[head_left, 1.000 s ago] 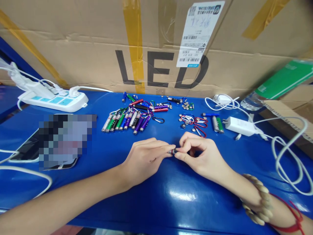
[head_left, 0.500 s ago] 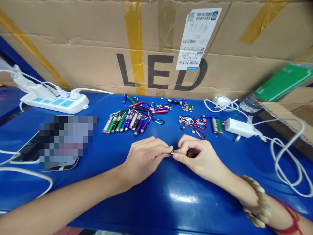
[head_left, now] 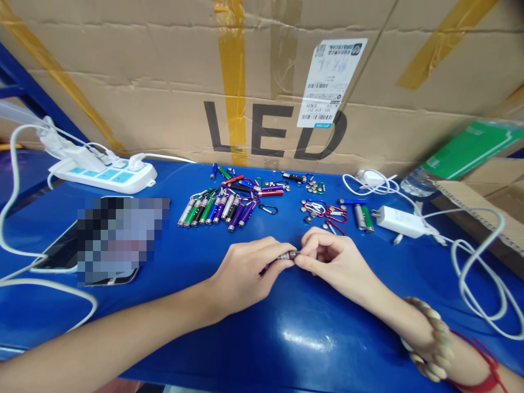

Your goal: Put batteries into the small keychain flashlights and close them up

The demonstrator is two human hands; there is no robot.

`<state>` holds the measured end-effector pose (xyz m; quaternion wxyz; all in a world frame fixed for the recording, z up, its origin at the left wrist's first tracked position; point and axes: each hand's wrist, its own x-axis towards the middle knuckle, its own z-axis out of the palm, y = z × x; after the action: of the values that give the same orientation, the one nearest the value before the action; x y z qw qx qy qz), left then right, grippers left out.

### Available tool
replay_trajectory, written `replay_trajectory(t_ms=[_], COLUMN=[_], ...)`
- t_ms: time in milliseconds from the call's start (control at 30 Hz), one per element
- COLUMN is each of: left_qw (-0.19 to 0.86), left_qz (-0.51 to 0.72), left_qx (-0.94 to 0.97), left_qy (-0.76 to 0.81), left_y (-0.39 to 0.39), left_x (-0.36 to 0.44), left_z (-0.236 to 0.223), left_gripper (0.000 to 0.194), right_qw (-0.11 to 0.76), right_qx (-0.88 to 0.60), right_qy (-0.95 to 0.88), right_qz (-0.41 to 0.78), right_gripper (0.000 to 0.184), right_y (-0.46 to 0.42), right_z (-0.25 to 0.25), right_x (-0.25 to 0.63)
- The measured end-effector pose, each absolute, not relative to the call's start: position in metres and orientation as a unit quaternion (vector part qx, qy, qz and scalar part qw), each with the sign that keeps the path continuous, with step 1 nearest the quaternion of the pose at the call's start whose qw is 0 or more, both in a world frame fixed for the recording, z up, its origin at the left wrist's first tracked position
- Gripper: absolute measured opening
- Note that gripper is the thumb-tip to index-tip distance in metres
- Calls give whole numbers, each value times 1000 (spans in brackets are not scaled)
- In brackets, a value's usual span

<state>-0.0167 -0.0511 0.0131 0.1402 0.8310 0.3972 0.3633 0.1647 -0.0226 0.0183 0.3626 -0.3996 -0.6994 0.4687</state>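
Above the blue table, my left hand (head_left: 249,270) is closed around a mini flashlight (head_left: 285,255); only a short silvery stretch with a reddish band shows past the fingers. My right hand (head_left: 333,259) meets it there, thumb and index finger pinched at the end of the flashlight. What lies between those fingertips is mostly hidden. Beyond my left hand is a row of mini flashlights (head_left: 213,210) in silver, green, black, blue and purple. Red and white carabiner clips (head_left: 336,213) lie beyond my right hand, among several button cells (head_left: 303,209).
At the back left is a white power strip (head_left: 108,177), with two phones (head_left: 53,251) in front of it. White chargers (head_left: 399,221) and looped cables lie on the right, by a plastic bottle (head_left: 421,180). A large cardboard box (head_left: 164,82) closes off the back.
More of the flashlight now shows between my hands, with its reddish band visible. My right hand stays pinched at its end. The camera view has tilted up slightly.
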Motion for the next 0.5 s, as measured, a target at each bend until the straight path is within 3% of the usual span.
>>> replay_trajectory(t_ms=[233,500], left_qw=[136,156], left_qz=[361,364], left_qx=[842,820], left_qy=[376,413], left_y=[-49,-51], left_x=[-18,-16], left_z=[9,16], left_gripper=[24,18], right_qw=[362,379], right_qx=[-399,-415], right_qy=[-699,-723], right_qz=[469,401], right_gripper=[25,22], right_y=[-22,-25], right_z=[17,20], right_x=[164,164])
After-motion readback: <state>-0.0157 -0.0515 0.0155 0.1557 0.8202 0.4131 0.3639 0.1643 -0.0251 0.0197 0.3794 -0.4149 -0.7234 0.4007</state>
